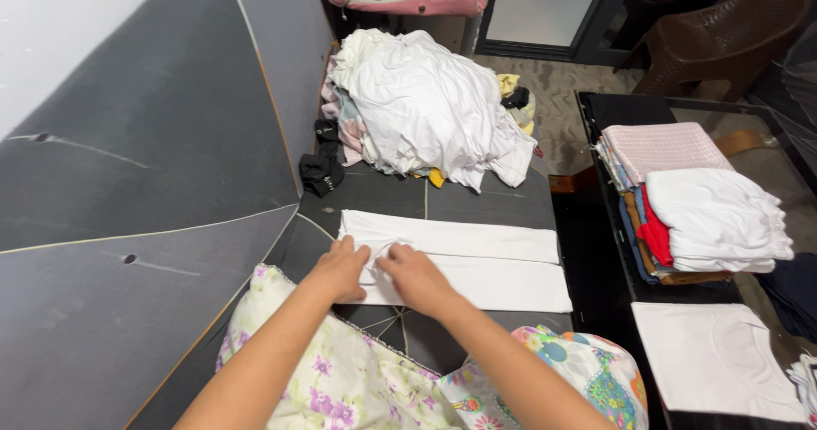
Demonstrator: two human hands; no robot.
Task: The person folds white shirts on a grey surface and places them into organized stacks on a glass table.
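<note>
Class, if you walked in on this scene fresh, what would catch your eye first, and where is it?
The big heap of white laundry at the far end of the grey sofa stands out first. Nearer, both hands, left hand and right hand, press on a folded white garment. A stack of folded clothes sits right.

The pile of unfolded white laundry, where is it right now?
In the head view, the pile of unfolded white laundry sits at the sofa's far end, beyond the folded white garment under both hands.

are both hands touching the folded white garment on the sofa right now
Touching. The head view shows the left hand and right hand pressed flat on the white garment, no gap visible.
</note>
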